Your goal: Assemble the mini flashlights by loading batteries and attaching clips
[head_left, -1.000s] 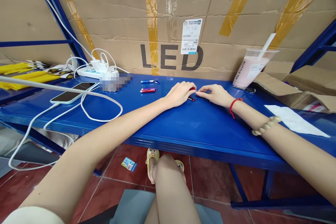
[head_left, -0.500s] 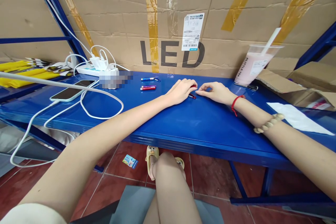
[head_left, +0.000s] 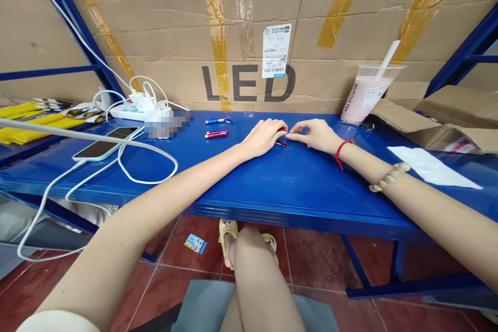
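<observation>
On the blue table point(head_left: 241, 181), my left hand point(head_left: 262, 137) curls over a small red cylinder, mostly hidden by the fingers. A dark red metallic piece point(head_left: 280, 143) lies on the tabletop just under those fingertips. My right hand point(head_left: 315, 135), wearing a red string, has thumb and forefinger pinched together right beside the left fingertips. Whatever that pinch holds is too small to make out. To the left of both hands rest a red metal tube point(head_left: 216, 134) and, behind it, a slim blue metal tube with a clip point(head_left: 219, 121), like a pocket penlight.
At left are a phone point(head_left: 105, 144), looping white cables point(head_left: 177, 163), a power strip point(head_left: 128, 111) and yellow packages point(head_left: 46, 124). A pink drink cup point(head_left: 365, 96), white tissue point(head_left: 431, 166) and open carton point(head_left: 412, 122) stand at right. A large cardboard box point(head_left: 167, 36) backs the table.
The camera view has shifted slightly. Both hands stay close together over the same spot, with only a slight shift of the fingers around the red cylinder.
</observation>
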Available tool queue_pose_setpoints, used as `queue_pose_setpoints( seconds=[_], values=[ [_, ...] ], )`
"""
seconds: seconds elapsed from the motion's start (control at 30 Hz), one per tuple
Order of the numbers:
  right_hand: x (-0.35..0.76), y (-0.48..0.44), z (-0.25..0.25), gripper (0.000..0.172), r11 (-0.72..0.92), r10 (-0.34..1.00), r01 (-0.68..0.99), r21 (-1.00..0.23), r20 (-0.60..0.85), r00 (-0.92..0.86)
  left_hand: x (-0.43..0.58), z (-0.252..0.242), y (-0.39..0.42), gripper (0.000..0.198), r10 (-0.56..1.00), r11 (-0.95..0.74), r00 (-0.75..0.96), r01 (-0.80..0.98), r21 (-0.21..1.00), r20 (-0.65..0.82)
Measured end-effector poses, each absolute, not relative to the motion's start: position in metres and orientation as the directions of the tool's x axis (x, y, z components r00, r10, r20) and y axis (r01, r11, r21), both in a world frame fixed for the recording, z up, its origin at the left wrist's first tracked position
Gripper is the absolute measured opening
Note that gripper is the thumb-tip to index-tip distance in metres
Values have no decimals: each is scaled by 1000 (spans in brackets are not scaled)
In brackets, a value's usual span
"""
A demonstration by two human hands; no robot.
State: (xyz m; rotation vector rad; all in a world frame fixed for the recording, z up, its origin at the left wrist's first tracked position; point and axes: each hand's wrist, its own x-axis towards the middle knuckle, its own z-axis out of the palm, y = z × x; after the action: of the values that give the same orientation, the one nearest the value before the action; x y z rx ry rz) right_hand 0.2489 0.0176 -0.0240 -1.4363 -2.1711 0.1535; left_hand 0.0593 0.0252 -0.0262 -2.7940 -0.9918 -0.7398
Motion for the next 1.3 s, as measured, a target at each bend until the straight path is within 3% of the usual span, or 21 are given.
queue_pose_setpoints(
  seconds=[0.37, 0.7, 0.97, 1.3],
  values=[
    [249, 7, -12, 45, 436, 833, 801, -411, 521, -186, 61, -23, 22, 27, 518, -807, 712, 590, -5, 473],
    [254, -3, 1, 40, 409, 756, 870, -275, 636, -154, 60, -16, 16, 26, 504, -799, 737, 596, -80, 451],
    [246, -2, -6, 34, 535, 693, 807, -251, 677, -249, 59, -16, 14, 26, 505, -772, 733, 620, -139, 456],
    [238, -11, -3, 31, 615, 689, 696, -371, 682, -244, 60, -19, 17, 24, 480, -763, 724, 623, -173, 495]
  ],
)
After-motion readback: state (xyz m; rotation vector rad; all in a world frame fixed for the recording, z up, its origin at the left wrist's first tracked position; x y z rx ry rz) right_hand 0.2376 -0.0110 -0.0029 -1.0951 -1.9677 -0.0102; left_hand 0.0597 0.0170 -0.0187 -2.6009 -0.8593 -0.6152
